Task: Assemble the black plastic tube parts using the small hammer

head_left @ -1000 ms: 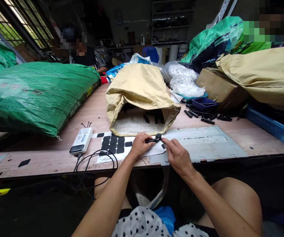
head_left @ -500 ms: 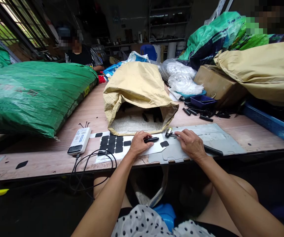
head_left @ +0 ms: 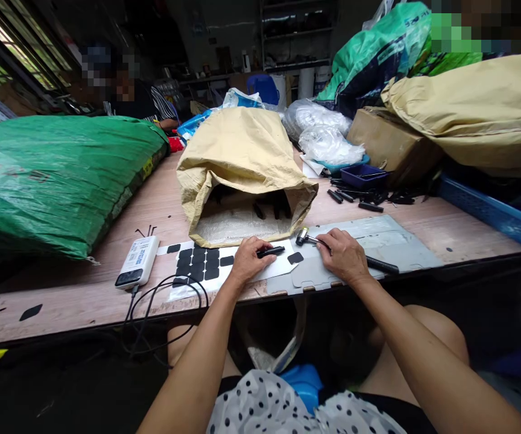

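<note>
My left hand is closed around a short black cylindrical piece, held low over a white sheet. Rows of black rounded square stickers cover the sheet's left part, and a single one lies by its right edge. In my right hand is a small hammer. Its metal head points left, toward the black piece but apart from it, and its black handle sticks out behind my palm. Below this hand lies a flat grey board.
An open yellow sack with dark pieces inside stands ahead. Left are a green sack and a white power bank with a looped black cable. Right are loose black pieces, a blue basket and a carton. A person sits across the table.
The whole view has shifted a little, so things appear further left. Both hands keep their hold on the black piece and the hammer, with little other movement.
</note>
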`<act>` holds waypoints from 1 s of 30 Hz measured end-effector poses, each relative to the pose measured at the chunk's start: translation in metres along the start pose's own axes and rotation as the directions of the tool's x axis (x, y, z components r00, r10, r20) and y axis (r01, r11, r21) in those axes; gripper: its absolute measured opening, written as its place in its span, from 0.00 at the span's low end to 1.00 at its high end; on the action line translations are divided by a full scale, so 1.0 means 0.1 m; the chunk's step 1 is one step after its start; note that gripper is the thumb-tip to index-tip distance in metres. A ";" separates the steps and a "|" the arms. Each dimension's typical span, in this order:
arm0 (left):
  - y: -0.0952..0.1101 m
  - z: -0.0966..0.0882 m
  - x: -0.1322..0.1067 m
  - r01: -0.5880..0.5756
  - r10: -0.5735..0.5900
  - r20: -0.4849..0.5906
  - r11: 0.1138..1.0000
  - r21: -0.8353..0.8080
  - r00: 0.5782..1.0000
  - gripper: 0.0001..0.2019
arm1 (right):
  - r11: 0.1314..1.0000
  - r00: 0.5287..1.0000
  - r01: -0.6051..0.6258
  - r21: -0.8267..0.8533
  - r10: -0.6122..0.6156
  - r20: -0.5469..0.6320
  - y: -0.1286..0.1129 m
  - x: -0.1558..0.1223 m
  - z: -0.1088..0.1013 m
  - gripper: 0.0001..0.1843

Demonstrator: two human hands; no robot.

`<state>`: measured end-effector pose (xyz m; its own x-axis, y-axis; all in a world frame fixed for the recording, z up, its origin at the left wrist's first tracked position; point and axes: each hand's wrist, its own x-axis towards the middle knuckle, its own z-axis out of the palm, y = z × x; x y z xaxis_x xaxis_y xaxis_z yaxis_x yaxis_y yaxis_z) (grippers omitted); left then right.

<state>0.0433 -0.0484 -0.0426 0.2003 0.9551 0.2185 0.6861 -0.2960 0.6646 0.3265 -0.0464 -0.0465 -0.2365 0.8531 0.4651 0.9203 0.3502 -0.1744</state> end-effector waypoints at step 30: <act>0.38 0.45 -1.05 0.627 -0.436 0.719 0.779 0.000 0.541 0.08 | 1.000 1.000 -0.011 -0.009 0.011 -0.001 0.01 0.02 0.03 0.12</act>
<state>0.0805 -0.1590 -0.0724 0.3123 0.6582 -0.6850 0.6604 0.3679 0.6546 0.3263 -0.0434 -0.0482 -0.2264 0.8564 0.4640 0.9254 0.3378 -0.1719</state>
